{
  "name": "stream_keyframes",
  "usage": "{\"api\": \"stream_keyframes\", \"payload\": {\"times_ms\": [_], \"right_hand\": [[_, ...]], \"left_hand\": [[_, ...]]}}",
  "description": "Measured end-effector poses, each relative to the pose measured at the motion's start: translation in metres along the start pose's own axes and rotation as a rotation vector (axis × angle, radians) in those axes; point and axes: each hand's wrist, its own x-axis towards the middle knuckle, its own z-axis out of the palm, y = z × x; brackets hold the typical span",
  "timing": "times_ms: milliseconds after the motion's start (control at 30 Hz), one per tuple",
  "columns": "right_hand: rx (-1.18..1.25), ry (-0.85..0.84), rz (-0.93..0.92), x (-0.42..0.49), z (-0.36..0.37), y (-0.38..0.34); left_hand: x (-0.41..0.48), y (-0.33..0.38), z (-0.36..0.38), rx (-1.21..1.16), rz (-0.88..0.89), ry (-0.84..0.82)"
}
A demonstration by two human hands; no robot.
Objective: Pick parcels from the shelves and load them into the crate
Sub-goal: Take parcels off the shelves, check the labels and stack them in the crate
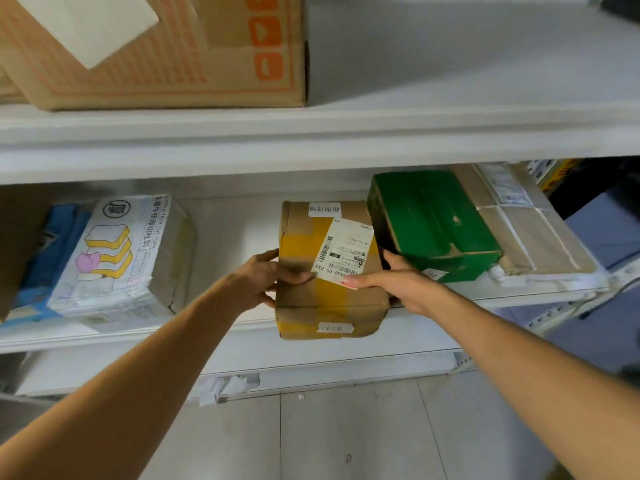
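Observation:
A brown cardboard parcel [329, 299] with yellow tape and a white shipping label juts out over the front edge of the lower white shelf [221, 337]. My left hand [265, 280] grips its left side, thumb lying on top. On the other side, my right hand [398, 282] holds the right edge, thumb across the label corner. No crate is in view.
A green box [433, 223] sits right beside the parcel, with a taped tan parcel [533, 233] behind it. A white toast-printed box [117, 258] and a blue package [52, 251] lie at the left. A large carton [166, 53] stands on the upper shelf. Tiled floor lies below.

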Motion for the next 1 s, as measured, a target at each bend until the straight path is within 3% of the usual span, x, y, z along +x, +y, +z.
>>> {"api": "stream_keyframes", "payload": {"times_ms": [167, 500, 1000], "right_hand": [[0.071, 0.034, -0.019, -0.014, 0.005, 0.016], [0.132, 0.123, -0.167, -0.078, 0.023, 0.031], [0.225, 0.518, -0.095, -0.224, 0.026, 0.079]], "left_hand": [[-0.011, -0.012, 0.009, -0.055, 0.044, 0.063], [-0.072, -0.028, 0.02, -0.174, 0.171, 0.002], [-0.125, -0.043, 0.085, -0.049, 0.097, -0.357]]}}
